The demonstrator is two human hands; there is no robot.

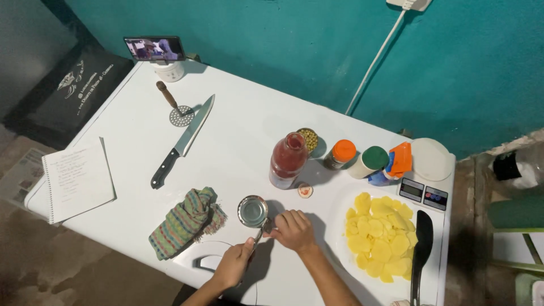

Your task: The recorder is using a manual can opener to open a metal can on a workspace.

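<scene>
A round metal tin can (253, 211) stands on the white table (238, 141), near its front edge. My left hand (233, 264) grips the handles of a can opener (262, 228) clamped on the can's rim. My right hand (293, 229) is closed on the opener's turning knob, just right of the can. An open bottle of red sauce (287, 160) stands behind the can, its small cap (305, 190) lying beside it.
A striped cloth (184, 222) lies left of the can. A kitchen knife (182, 141), a masher (175, 106), a notepad (78, 179), a phone (154, 49), several jars, a scale (424, 192), a plate of potato slices (381, 235) and a black spatula (420, 249) share the table.
</scene>
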